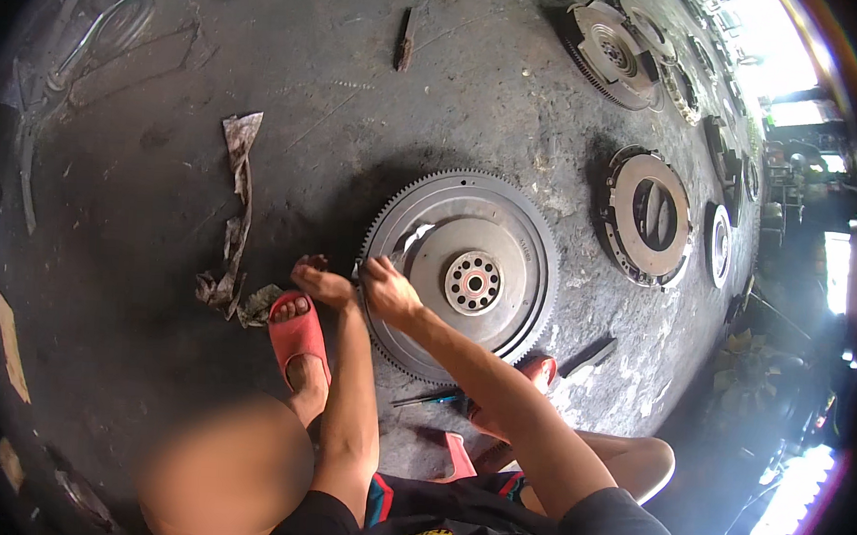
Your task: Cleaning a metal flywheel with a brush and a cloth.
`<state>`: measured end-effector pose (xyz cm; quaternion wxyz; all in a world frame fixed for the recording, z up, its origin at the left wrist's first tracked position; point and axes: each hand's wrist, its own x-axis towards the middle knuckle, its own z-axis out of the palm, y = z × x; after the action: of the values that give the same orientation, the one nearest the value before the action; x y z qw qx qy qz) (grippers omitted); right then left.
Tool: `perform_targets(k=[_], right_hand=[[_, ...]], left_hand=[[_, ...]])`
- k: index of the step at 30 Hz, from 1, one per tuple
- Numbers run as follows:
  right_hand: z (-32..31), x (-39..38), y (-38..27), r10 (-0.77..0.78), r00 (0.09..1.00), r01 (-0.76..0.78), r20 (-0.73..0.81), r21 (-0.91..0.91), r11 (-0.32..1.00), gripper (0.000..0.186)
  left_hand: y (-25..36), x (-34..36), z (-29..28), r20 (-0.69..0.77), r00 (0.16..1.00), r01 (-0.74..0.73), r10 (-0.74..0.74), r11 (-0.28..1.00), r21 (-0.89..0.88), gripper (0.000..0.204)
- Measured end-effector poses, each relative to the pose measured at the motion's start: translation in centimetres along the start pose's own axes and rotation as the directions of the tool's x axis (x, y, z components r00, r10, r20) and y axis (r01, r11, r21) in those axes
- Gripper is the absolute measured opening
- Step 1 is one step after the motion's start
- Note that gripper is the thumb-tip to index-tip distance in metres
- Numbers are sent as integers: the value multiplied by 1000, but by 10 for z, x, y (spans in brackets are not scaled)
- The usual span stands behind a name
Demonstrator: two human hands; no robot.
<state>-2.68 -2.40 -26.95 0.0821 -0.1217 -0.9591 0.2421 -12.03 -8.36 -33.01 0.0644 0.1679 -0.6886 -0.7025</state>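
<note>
A large grey toothed flywheel (508, 235) lies flat on the dark concrete floor in front of me, with a bolt-hole hub (473, 282) at its middle. My right hand (387, 287) rests on its left face, pressing a small pale sheet (412, 240) that looks like sandpaper. My left hand (319, 281) is at the wheel's left rim, fingers curled; what it holds is hidden. I squat, with a foot in a red sandal (296, 333) beside the wheel.
Clutch plates and ring gears (650, 216) lie in a row at the right, more (609, 49) at the far back. A dirty rag strip (238, 195) lies left. A dark bar (589, 354) and a thin tool (428, 396) lie near my feet.
</note>
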Motion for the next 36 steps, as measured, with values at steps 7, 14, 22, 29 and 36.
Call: perform_targets(k=[7, 14, 22, 29, 36], right_hand=[[2, 6, 23, -2, 1000, 1, 22, 43, 999, 24], [-23, 32, 101, 530, 725, -433, -439, 309, 847, 13], [8, 19, 60, 493, 785, -441, -375, 219, 870, 26], [-8, 18, 9, 276, 932, -259, -234, 100, 961, 20], [-1, -32, -11, 304, 952, -302, 19, -59, 951, 16]], left_hand=[[3, 17, -10, -48, 999, 21, -20, 999, 27, 43], [4, 4, -1, 59, 998, 19, -22, 998, 54, 41], [10, -11, 27, 122, 991, -79, 60, 984, 160, 39], [-9, 15, 4, 257, 937, -301, 237, 921, 249, 43], [-16, -15, 25, 410, 904, -256, 122, 923, 288, 42]])
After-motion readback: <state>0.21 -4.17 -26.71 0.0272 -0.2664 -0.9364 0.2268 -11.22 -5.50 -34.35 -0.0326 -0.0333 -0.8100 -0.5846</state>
